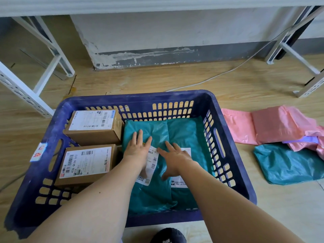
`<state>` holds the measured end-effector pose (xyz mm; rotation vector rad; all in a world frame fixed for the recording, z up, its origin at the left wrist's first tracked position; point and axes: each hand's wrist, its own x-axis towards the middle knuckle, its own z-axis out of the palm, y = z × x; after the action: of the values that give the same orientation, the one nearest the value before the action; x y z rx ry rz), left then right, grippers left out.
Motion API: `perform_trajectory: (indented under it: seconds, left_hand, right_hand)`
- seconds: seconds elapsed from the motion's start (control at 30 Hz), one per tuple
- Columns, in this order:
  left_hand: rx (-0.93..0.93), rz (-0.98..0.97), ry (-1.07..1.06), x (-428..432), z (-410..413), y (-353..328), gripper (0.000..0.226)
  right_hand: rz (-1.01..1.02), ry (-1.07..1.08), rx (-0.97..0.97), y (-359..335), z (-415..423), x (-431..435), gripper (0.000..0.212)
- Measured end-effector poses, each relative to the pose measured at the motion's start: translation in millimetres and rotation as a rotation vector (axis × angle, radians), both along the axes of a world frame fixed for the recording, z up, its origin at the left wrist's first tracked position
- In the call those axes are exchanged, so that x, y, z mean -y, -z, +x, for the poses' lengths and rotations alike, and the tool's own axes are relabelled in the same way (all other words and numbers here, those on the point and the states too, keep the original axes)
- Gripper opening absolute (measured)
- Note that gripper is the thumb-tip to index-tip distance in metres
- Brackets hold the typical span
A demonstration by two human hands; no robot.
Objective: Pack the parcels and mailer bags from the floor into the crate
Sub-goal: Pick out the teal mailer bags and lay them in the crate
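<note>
1. The left hand (137,149) lies flat, fingers straight and pointing to 12 o'clock, pressing on a teal mailer bag (150,193) inside the crate.
2. The right hand (173,159) is also open and flat, fingers spread toward 11 o'clock. It rests where that bag meets a second teal mailer bag (185,130) and partly covers a white label.
3. The two bags lie side by side and fill the 3 o'clock half of the blue crate (140,98).
4. In the crate's 9 o'clock half sit two cardboard parcels, each with a shipping label on top: the far parcel (94,128) at about 10 o'clock and the near parcel (87,164) at about 8 o'clock. Both sit just beside the left bag.
5. On the wooden floor (228,95), at 3 o'clock from the crate and apart from it, lies a heap of pink mailer bags (273,126), with a loose teal bag (289,166) just beside it.
6. A white cable (228,72) runs across the floor at 1 o'clock, and a white shelf frame (26,92) stands at 10 o'clock.
</note>
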<state>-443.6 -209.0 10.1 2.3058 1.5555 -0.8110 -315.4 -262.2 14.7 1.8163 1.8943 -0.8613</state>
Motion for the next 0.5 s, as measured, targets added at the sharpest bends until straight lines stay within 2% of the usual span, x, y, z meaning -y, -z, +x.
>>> perform_trajectory:
  seconds: [0.13,0.23,0.5]
  left_hand:
    - [-0.045,-0.100,-0.022,-2.9,5.0,-20.4,0.128]
    - [-0.055,-0.097,-0.012,-3.0,8.1,-35.8,0.129]
    - [0.220,0.043,0.069,3.5,37.8,-84.2,0.090]
  right_hand:
    - [0.057,0.128,-0.128,-9.1,6.0,-0.6,0.093]
    - [0.151,0.203,-0.163,-18.2,10.1,3.6,0.081]
    - [0.448,0.399,-0.206,-72.6,40.4,26.3,0.047]
